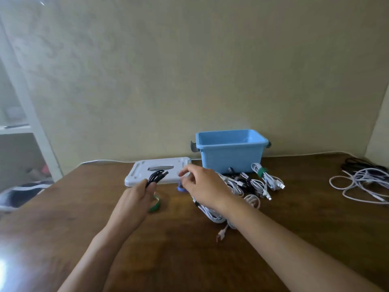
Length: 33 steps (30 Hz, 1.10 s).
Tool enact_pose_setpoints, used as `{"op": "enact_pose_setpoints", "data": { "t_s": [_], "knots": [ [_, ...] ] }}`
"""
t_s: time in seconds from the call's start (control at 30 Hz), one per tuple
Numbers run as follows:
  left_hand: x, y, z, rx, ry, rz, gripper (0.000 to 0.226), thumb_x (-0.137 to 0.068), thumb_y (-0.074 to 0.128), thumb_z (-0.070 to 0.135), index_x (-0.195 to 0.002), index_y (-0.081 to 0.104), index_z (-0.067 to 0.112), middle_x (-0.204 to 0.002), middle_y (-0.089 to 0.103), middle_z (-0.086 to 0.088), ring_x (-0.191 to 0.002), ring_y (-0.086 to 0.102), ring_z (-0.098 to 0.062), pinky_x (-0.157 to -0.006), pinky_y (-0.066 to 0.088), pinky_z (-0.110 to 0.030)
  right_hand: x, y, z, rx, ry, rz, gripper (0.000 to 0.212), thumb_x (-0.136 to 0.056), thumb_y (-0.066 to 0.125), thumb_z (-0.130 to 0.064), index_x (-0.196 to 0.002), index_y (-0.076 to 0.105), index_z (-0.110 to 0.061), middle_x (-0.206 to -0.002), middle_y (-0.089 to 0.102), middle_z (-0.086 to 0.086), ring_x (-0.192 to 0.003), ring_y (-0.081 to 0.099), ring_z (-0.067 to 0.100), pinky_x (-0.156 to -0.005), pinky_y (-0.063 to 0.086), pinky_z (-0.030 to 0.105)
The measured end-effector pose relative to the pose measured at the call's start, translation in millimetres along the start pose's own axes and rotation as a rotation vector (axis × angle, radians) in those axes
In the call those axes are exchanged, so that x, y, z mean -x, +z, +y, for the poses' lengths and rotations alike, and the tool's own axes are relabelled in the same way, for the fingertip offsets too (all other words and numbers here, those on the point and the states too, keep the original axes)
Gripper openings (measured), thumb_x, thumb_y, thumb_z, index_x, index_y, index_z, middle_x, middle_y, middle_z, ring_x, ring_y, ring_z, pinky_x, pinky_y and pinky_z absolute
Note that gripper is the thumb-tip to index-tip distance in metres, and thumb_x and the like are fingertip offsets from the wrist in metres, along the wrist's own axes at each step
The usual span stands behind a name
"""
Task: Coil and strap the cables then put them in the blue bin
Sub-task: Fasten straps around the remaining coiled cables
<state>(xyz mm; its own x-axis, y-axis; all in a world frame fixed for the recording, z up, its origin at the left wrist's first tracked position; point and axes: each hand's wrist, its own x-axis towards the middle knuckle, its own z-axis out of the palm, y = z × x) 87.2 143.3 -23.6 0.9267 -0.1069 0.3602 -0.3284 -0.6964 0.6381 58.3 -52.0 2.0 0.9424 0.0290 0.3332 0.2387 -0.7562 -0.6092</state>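
My left hand [134,199] grips a coiled black cable [156,177] that sticks up out of its fist. A green strap [156,205] hangs below that hand. My right hand [203,186] hovers with curled fingers just above a blue strap [180,188] on the table; whether it pinches anything I cannot tell. The blue bin [230,152] stands open at the back against the wall. In front of it lie several coiled white and black cables [252,183], one with a green strap [262,171].
The bin's white lid [139,172] lies flat behind my left hand. Loose white cables [362,182] and a black cable [357,163] sprawl at the far right of the brown table [189,249]. A white shelf unit [31,127] stands to the left.
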Motion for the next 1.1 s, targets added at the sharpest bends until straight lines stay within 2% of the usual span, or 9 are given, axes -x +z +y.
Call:
{"op": "enact_pose_setpoints", "data": {
  "t_s": [0.1, 0.2, 0.47, 0.67, 0.8, 0.9, 0.97, 1.03, 1.1],
  "knots": [
    [-9.6, -6.0, -27.2, 0.101, -0.098, 0.085, 0.035, -0.104, 0.043, 0.031, -0.075, 0.053, 0.014, -0.074, 0.061, -0.007, -0.073, 0.054, -0.031, -0.064, 0.039, -0.039, -25.0, 27.4, -12.9, 0.162, -0.093, -0.078, 0.022, -0.103, 0.056, -0.029, -0.121, 0.069, -0.026, -0.121, 0.070, -0.002, -0.104, 0.063, 0.016, -0.076, 0.047, 0.027],
    [-16.5, -9.5, -46.4, 0.179, -0.154, 0.164, 0.032, -0.105, 0.042, 0.030, -0.078, 0.054, 0.016, -0.074, 0.060, -0.006, -0.073, 0.054, -0.031, -0.064, 0.040, -0.040, -48.9, 57.0, -24.3, 0.253, -0.131, -0.146, 0.024, -0.101, 0.057, -0.031, -0.120, 0.071, -0.025, -0.126, 0.067, 0.002, -0.115, 0.061, 0.024, -0.091, 0.052, 0.037],
    [-20.8, -10.1, -65.7, 0.291, -0.243, 0.202, 0.034, -0.104, 0.042, 0.031, -0.074, 0.053, 0.019, -0.073, 0.061, -0.004, -0.068, 0.055, -0.023, -0.060, 0.040, -0.036, -82.6, 111.1, -34.5, 0.328, -0.056, -0.234, 0.027, -0.090, 0.070, -0.050, -0.110, 0.074, -0.032, -0.120, 0.066, 0.000, -0.110, 0.061, 0.024, -0.096, 0.051, 0.041],
    [-23.7, -7.6, -70.5, 0.360, -0.288, 0.205, 0.036, -0.104, 0.043, 0.034, -0.073, 0.052, 0.016, -0.070, 0.058, -0.003, -0.062, 0.049, -0.024, -0.061, 0.040, -0.037, -83.9, 109.7, -19.3, 0.271, -0.067, -0.138, 0.015, -0.091, 0.072, -0.039, -0.099, 0.077, -0.028, -0.108, 0.071, -0.004, -0.101, 0.064, 0.018, -0.087, 0.050, 0.032],
    [-25.0, -7.6, -71.3, 0.420, -0.325, 0.214, 0.038, -0.104, 0.041, 0.038, -0.080, 0.054, 0.010, -0.070, 0.056, -0.005, -0.057, 0.045, -0.022, -0.054, 0.037, -0.034, -82.1, 94.7, -14.9, 0.138, -0.054, -0.123, 0.013, -0.093, 0.069, -0.039, -0.100, 0.074, -0.029, -0.104, 0.073, -0.011, -0.103, 0.063, 0.012, -0.094, 0.047, 0.033],
    [-24.0, -6.8, -68.6, 0.449, -0.326, 0.195, 0.038, -0.105, 0.041, 0.038, -0.083, 0.054, 0.009, -0.068, 0.054, -0.003, -0.054, 0.043, -0.019, -0.048, 0.034, -0.031, -79.6, 85.2, -13.0, -0.002, -0.029, -0.101, 0.007, -0.094, 0.068, -0.041, -0.094, 0.068, -0.033, -0.084, 0.073, -0.018, -0.092, 0.065, 0.003, -0.091, 0.045, 0.033],
    [-22.3, -6.5, -64.9, 0.465, -0.318, 0.174, 0.037, -0.105, 0.041, 0.038, -0.085, 0.054, 0.009, -0.067, 0.052, -0.002, -0.053, 0.042, -0.016, -0.046, 0.033, -0.030, -75.3, 74.6, -10.8, -0.134, -0.008, -0.094, 0.006, -0.095, 0.067, -0.040, -0.097, 0.067, -0.034, -0.079, 0.075, -0.017, -0.081, 0.065, 0.004, -0.084, 0.051, 0.036],
    [-20.7, -7.6, -59.7, 0.508, -0.312, 0.149, 0.036, -0.105, 0.041, 0.037, -0.084, 0.052, 0.011, -0.067, 0.049, -0.002, -0.050, 0.039, -0.014, -0.043, 0.031, -0.028, -65.3, 56.8, -8.9, -0.301, 0.017, -0.097, 0.004, -0.096, 0.067, -0.035, -0.099, 0.069, -0.034, -0.076, 0.074, -0.012, -0.064, 0.060, 0.004, -0.065, 0.054, 0.035],
    [-18.5, -8.3, -50.8, 0.569, -0.305, 0.094, 0.034, -0.106, 0.041, 0.036, -0.082, 0.048, 0.013, -0.065, 0.045, -0.002, -0.047, 0.035, -0.013, -0.040, 0.027, -0.024, -51.6, 35.1, -6.1, -0.454, 0.037, -0.107, 0.008, -0.096, 0.067, -0.022, -0.100, 0.071, -0.028, -0.074, 0.072, -0.006, -0.064, 0.060, 0.004, -0.063, 0.053, 0.034]
  ]
}}
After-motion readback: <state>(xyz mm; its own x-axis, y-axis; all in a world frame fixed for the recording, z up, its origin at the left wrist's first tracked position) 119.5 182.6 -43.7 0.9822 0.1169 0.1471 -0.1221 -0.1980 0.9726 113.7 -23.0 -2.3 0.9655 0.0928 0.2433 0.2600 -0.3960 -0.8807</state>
